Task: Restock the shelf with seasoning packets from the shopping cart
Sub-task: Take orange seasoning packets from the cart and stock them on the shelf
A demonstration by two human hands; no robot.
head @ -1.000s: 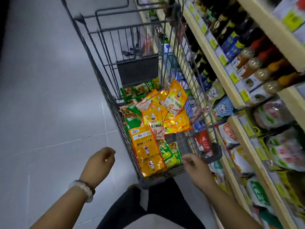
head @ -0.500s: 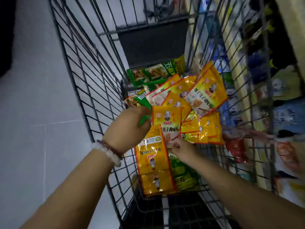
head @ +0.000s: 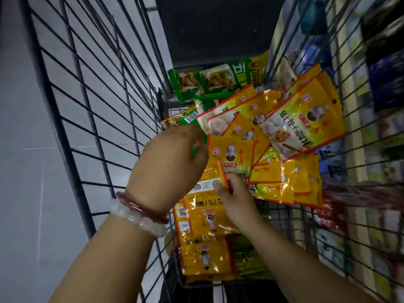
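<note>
Hands work inside the cart (head: 91, 119): left hand (head: 168, 165) grips a green packet (head: 192, 115); right hand (head: 236, 195) pinches a yellow packet (head: 215, 173), likely gathering shelf stock.

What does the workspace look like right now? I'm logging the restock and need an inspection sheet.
Surface: wire shopping cart, dark mesh walls, packets piled on its floor.
Job's things: yellow seasoning packets fanned and overlapping; more yellow ones stacked nearest the person; green packets at the far end.
Clutter: nothing seen.
Hands: left hand reaches in with fingers curled at a green packet edge, grip hidden; right hand pinches a yellow packet. Bead bracelets on the left wrist.
Cables: nothing seen.
Surroundings: grey tiled floor on the left; stocked shelf on the right, blurred.
</note>
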